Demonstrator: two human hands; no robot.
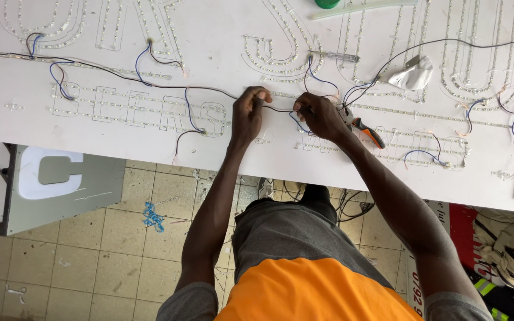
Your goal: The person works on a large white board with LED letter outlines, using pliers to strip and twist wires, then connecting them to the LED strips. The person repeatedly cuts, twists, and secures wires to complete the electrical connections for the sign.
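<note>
My left hand and right hand are both over the white board, near its front edge, w/ a thin dark wire stretched between them. Left thumb + forefinger are pinched shut on the wire at one end; right fingers are curled closed round the other end, where blue wires also come in. Can't tell exactly which strands the right hand has, they bunch up under the knuckles.

The wire runs left across the board past the LED strips, which trace letter outlines, then on toward the far left edge. It lies on the board, loose, not taut except in the short bit between my hands.

Handling, my read: wire's v. light and limp, no stiffness to speak of, so it goes wherever I pull it. Thin insulation is prob. a bit slick, so a fingertip pinch works better than a full grip. Best to hold close to the join, both sides, so the ends don't flop apart. Weak points are likely the bare ends and the solder spots at the strips, so no yanking along the run; a tug here could lift a strip or snap a joint further left.

Pliers w/ orange handles lie just beside my right hand, touching or nearly under the wrist. White rag sits further back to the right. Below the board edge: tiled floor.
</note>
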